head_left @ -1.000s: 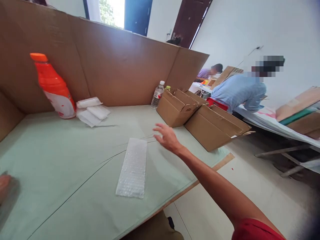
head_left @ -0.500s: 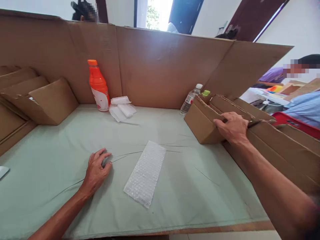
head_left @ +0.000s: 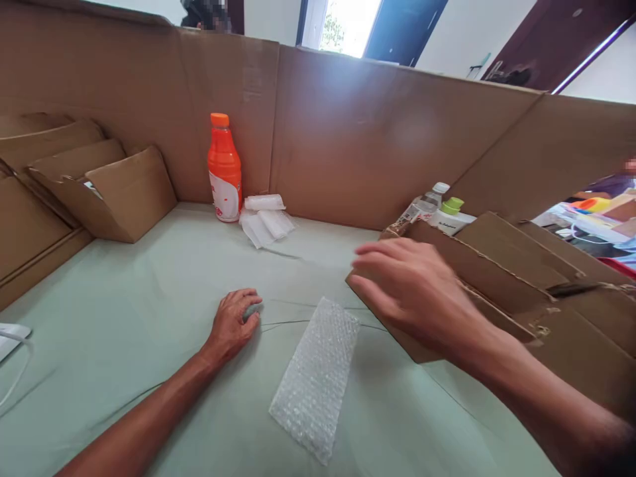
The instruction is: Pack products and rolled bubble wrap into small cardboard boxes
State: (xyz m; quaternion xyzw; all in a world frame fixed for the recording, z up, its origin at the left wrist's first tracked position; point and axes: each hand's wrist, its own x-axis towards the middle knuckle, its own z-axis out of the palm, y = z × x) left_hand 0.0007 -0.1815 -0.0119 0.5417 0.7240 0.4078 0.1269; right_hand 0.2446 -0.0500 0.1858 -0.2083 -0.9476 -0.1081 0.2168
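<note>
My left hand [head_left: 232, 324] rests on the green cloth, fingers loosely bent, thumb apart, holding nothing. To its right lies a flat bubble-wrap sleeve [head_left: 315, 381], touched by neither hand. Over the near-left side of an open cardboard box [head_left: 413, 346] is my right hand [head_left: 400, 281], slightly blurred, its fingers stretched out and nothing seen in them. It covers part of the box's edge; whether it touches the cardboard I cannot tell. Behind the box stand a clear bottle with a white cap [head_left: 431, 199] and a green-capped container [head_left: 452, 215].
An orange bottle [head_left: 224, 169] stands by the tall cardboard wall [head_left: 338, 132], beside crumpled white packaging [head_left: 268, 222]. More cardboard boxes [head_left: 132, 199] line the left side. A white object with a cable [head_left: 12, 341] lies at the left edge. Further boxes [head_left: 586, 324] are at right.
The open box has shifted nearer and leftward, towards the bubble-wrap sleeve. My right hand has let go of its edge and moved left. The view has turned right; my left hand stays on the cloth.
</note>
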